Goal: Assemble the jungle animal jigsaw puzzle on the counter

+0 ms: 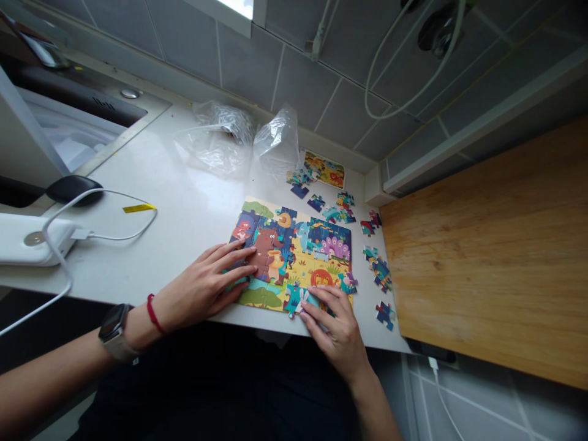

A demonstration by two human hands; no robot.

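Note:
A colourful, partly assembled jigsaw puzzle lies on the white counter near its front edge. My left hand lies flat on the puzzle's left part, fingers stretched out and pressing the pieces. My right hand rests at the puzzle's front edge, its fingertips curled on a piece there. Loose puzzle pieces lie scattered to the right and behind the puzzle. A small picture card stands against the tiled wall.
Crumpled clear plastic bags lie behind the puzzle. A white power bank with a cable, a black mouse-like object and a yellow tag lie left. A sink is at far left, a wooden board at right.

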